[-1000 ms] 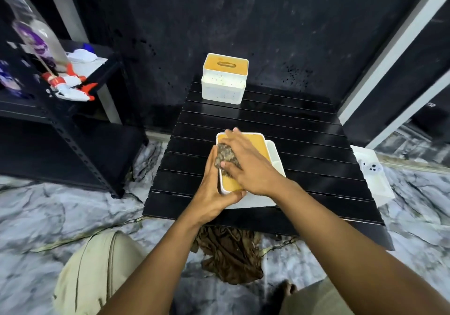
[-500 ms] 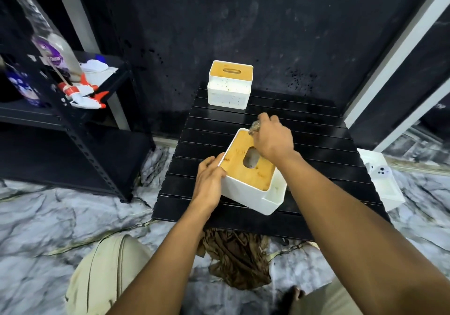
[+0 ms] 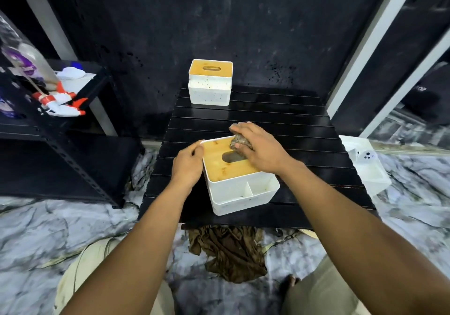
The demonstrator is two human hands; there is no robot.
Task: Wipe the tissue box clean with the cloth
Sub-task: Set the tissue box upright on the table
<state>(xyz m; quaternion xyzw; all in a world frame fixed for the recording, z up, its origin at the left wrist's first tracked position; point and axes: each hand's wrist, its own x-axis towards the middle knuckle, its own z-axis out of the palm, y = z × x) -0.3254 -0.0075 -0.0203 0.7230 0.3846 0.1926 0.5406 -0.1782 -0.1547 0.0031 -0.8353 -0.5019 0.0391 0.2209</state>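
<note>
A white tissue box (image 3: 239,192) with a wooden lid and an oval slot stands upright on the black slatted table (image 3: 304,129), near its front edge. My right hand (image 3: 260,147) grips a crumpled grey-brown cloth (image 3: 239,141) and presses it on the lid's far right corner. My left hand (image 3: 188,163) holds the box's left side, fingers curled at the far left corner. Two small open compartments show along the box's near side.
A second white tissue box (image 3: 210,83), speckled with dirt, stands at the table's far edge. A brown rag (image 3: 229,251) lies on the marble floor under the front edge. A black shelf rack (image 3: 56,110) with spray bottles stands left; a white item (image 3: 367,166) lies right.
The box went from tilted on its side to standing upright on the table. My right hand with the cloth moved from the lid's near part to its far right corner.
</note>
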